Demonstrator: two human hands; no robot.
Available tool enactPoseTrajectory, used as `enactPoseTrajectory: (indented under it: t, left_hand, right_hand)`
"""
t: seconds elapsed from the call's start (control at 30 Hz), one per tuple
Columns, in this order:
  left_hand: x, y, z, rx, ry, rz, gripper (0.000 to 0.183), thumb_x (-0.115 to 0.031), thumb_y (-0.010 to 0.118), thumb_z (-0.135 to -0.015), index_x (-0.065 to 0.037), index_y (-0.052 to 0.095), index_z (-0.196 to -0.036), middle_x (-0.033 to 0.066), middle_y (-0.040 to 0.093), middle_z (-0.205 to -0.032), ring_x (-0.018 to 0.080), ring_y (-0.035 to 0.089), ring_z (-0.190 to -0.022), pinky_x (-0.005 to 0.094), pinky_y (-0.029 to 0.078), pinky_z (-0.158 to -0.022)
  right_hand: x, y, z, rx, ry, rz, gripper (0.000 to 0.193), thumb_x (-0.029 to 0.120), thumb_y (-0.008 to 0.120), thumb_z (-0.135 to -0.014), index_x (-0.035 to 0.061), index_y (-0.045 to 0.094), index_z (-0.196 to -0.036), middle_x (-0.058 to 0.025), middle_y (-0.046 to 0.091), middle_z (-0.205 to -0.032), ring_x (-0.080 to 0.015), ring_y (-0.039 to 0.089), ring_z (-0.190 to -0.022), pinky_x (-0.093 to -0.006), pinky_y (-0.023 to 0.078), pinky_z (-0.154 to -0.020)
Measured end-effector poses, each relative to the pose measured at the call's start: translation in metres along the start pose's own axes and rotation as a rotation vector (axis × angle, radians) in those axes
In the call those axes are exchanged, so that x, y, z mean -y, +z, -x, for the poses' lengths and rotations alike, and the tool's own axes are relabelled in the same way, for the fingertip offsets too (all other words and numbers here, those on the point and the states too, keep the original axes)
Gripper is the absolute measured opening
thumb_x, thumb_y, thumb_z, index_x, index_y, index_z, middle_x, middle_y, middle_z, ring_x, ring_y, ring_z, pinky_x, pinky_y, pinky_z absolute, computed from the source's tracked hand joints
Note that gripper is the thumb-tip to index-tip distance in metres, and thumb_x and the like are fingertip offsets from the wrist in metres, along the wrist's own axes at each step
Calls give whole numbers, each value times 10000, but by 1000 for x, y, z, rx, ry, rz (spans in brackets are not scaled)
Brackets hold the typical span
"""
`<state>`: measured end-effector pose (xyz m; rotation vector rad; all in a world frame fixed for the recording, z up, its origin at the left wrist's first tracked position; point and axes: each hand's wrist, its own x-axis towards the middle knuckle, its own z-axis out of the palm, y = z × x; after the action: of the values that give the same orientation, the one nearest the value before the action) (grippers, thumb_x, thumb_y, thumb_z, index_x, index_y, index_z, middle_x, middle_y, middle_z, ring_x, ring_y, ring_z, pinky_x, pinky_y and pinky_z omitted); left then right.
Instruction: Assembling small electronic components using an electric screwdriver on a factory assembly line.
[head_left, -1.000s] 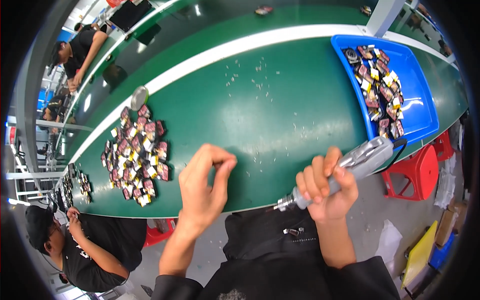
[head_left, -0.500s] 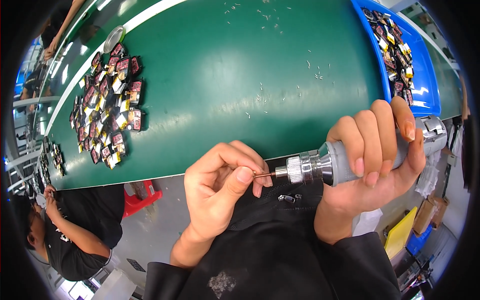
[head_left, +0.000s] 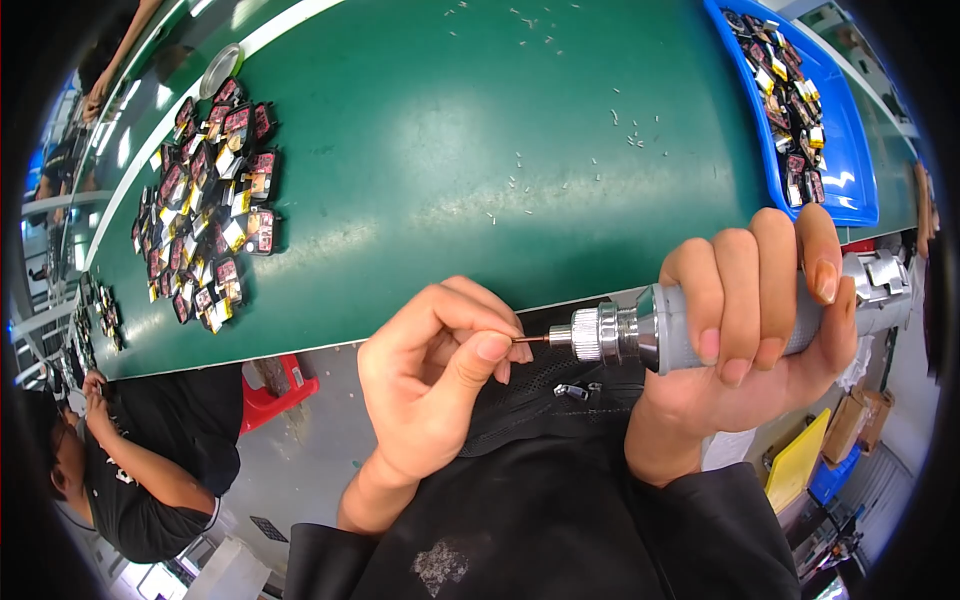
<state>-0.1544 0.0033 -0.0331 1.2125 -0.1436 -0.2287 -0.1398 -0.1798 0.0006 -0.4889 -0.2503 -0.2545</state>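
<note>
Fingers of the left hand are pinched, thumb against fingertips, on the free end of a slim copper-brown metal bit; whether anything tiny sits on that end is hidden. Fingers of the right hand are curled firmly around a grey cylindrical screwdriver with a bright silver knurled collar. It is held nearly level, just outside the near edge of the green, smooth-topped worktop, its bit pointing left.

A second ago the hands were well apart and the bit's end was free; now they meet at the tool's tip — a pinch little changed from half a second ago. I judge that both hands are given over to the bit for the moment, so neither is handling the small black-and-pink boxy units with white and yellow parts, heaped toward the worktop's left end.

A round metal-rimmed dish stands beside that heap, at the far edge. Tiny silvery slivers — screws, perhaps — lie scattered between the heap and a blue plastic tray near the right end, which carries similar units.
</note>
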Motion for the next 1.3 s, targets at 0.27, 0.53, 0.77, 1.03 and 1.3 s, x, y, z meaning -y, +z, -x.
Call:
enactPoseTrajectory:
  t: [0.27, 0.53, 0.77, 1.03, 1.3]
  left_hand:
    - [3, 10, -4, -53, 127, -432, 69, 95, 660, -807, 56, 603, -815, 119, 636, -766, 149, 577, -649, 236, 446, -577]
    - [9, 16, -8, -19, 135, -440, 80, 93, 678, -791, 59, 616, -827, 122, 641, -773, 139, 577, -637, 239, 447, -545]
    - [9, 16, -27, 114, 198, -557, 223, 23, 718, -800, 82, 598, -978, 152, 631, -883, 156, 596, -731, 242, 468, -571]
    - [-50, -19, -80, 42, 322, -937, 189, 107, 675, -780, 76, 569, -933, 107, 616, -789, 165, 594, -751, 237, 455, -670]
    - [-44, -34, -278, -78, 526, -1163, 208, -24, 599, -868, 27, 616, -1069, 108, 659, -801, 168, 619, -729, 306, 494, -699]
  right_hand:
    - [1, -11, -1, -49, -23, 22, 138, 179, 502, -944, 63, 473, -875, 2, 408, -578, -102, 395, -461, -265, 384, -511]
    - [3, -25, -2, -123, -64, -90, 165, 193, 487, -959, 50, 484, -877, 7, 389, -564, -84, 379, -454, -252, 377, -490]
    - [7, -39, -12, -126, -65, -89, 164, 195, 484, -960, 47, 492, -889, 5, 396, -575, -86, 377, -455, -257, 384, -504]
    - [0, -39, -21, -299, -76, -98, 162, 198, 473, -962, 76, 435, -862, 3, 368, -572, -100, 373, -449, -278, 377, -512]
    - [-11, -46, -4, -345, 12, -88, 136, 197, 482, -926, 78, 459, -864, -15, 394, -572, -130, 397, -465, -311, 389, -530]
